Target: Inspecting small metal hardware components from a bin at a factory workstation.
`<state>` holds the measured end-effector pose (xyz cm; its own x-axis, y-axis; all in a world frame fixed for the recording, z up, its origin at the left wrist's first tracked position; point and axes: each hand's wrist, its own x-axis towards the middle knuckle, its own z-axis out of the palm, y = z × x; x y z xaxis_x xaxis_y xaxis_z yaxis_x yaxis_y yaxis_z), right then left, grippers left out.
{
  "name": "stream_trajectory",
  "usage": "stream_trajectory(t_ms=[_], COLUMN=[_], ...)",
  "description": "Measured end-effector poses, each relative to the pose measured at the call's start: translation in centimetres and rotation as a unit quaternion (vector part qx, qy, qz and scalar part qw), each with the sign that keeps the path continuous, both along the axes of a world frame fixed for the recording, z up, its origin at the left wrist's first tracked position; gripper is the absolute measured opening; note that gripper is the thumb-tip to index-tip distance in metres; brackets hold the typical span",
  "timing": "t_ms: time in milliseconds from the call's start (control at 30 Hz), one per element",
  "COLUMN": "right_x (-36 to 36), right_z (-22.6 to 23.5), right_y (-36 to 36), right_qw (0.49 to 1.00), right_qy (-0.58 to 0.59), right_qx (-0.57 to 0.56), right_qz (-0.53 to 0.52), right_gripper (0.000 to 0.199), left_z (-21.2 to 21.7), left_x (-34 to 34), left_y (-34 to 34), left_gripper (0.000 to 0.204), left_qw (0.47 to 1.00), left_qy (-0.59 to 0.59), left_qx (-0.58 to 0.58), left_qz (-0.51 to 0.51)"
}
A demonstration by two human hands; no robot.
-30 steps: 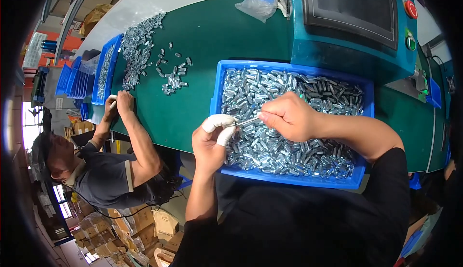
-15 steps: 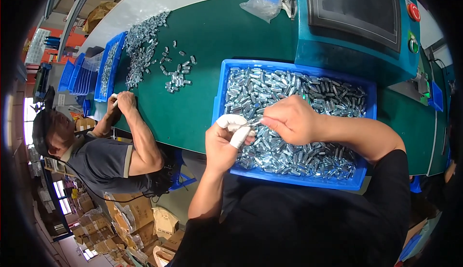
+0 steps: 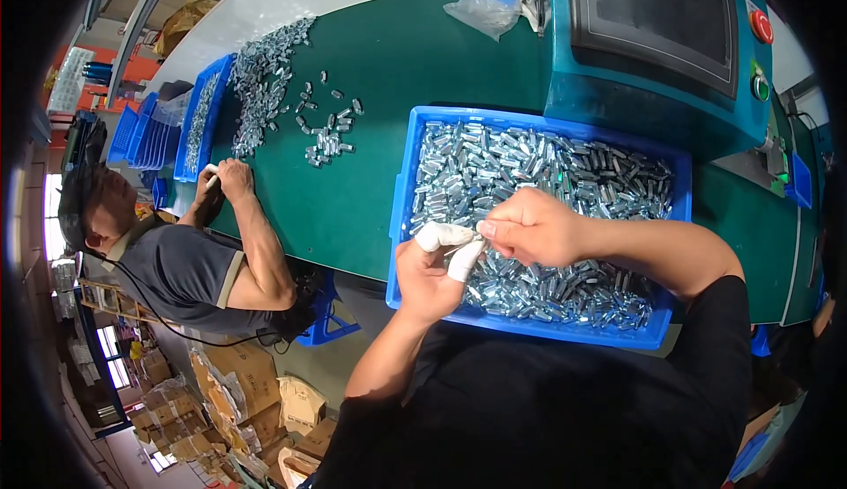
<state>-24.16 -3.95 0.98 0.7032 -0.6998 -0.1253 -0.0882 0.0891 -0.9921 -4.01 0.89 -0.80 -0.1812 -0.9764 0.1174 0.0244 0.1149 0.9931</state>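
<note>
My left hand (image 3: 430, 282), its thumb and forefinger wrapped in white finger covers, is closed in a pinch on a small shiny metal part (image 3: 477, 236). The fingers hide most of that part. Against it, from the right, presses my right hand (image 3: 540, 229), bare and closed, with thumb and forefinger pinched together; what lies between its fingertips is too small to make out. Both hands hover over a large blue bin (image 3: 538, 332) full of loose, silvery, elongated metal pieces (image 3: 565, 286).
A teal machine (image 3: 657, 105) with a dark screen, red button and green button stands behind the bin on the right. A co-worker (image 3: 185, 264) sits at the left, hands by a narrow blue tray (image 3: 188, 161). More metal pieces (image 3: 258, 83) lie heaped on the green tabletop (image 3: 415, 56).
My left hand has shifted right and slightly down, closer to my right hand. The fingertips of both hands now meet, and less of the metal part shows between them.
</note>
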Motion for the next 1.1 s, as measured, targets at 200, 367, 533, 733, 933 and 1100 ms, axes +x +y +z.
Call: stream_trajectory(t_ms=[200, 367, 533, 733, 933, 1100], right_x=[0.2, 0.1, -0.1, -1.0, -0.8, -0.5], right_z=[-0.9, -1.0, -0.5, -0.4, 0.2, 0.2], right_y=[-0.2, -0.7, -1.1, -2.7, -1.9, -1.6], right_qw=[0.994, 0.964, 0.992, 0.989, 0.987, 0.984], right_qy=[-0.034, -0.080, -0.005, 0.027, 0.041, 0.061], right_qx=[0.107, 0.252, 0.127, -0.042, -0.061, -0.098], right_qz=[0.003, 0.030, 0.030, -0.141, -0.144, -0.137], right_gripper=[0.048, 0.047, 0.046, 0.042, 0.041, 0.040], left_z=[-0.6, 0.5, 0.6, 1.1, 0.5, -2.7], left_x=[0.0, 0.0, 0.9, 3.2, 8.5, 13.1], left_y=[-0.2, -0.9, -1.1, -2.9, -10.5, -14.4], left_gripper=[0.014, 0.016, 0.015, 0.018, 0.030, 0.030], left_qw=[0.992, 0.951, 0.975, 0.969, 0.839, 0.716], left_qy=[-0.108, -0.211, -0.188, -0.215, -0.463, -0.633], left_qx=[-0.057, -0.223, -0.115, -0.118, -0.254, -0.252], left_qz=[0.031, 0.038, 0.010, -0.022, 0.134, 0.150])
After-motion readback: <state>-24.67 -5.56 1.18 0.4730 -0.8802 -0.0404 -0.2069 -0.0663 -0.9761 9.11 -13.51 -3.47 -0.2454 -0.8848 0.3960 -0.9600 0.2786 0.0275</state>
